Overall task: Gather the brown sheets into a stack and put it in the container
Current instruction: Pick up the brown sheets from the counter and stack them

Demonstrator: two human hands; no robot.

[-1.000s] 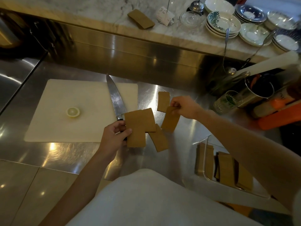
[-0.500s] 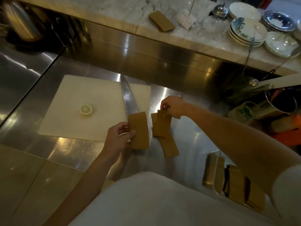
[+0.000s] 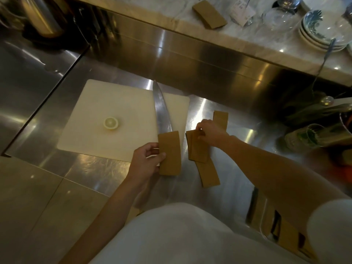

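Observation:
My left hand (image 3: 146,159) grips a squared stack of brown sheets (image 3: 170,153), held upright over the steel counter. My right hand (image 3: 210,132) pinches the top of a second small bunch of brown sheets (image 3: 197,147). One loose brown sheet (image 3: 208,174) lies on the counter below that bunch. Another brown sheet (image 3: 221,118) lies just behind my right hand. The clear container (image 3: 270,229) sits at the lower right, holding more brown sheets and partly hidden by my right arm.
A white cutting board (image 3: 122,119) carries a large knife (image 3: 162,113) and a lemon slice (image 3: 111,123). A further brown sheet (image 3: 209,14) lies on the marble ledge, next to stacked plates (image 3: 322,29). Glasses and utensils crowd the right edge.
The spread sheets in my left hand have been squared into one neat stack. My right hand has drawn its sheet in over the others on the counter. The camera has shifted left.

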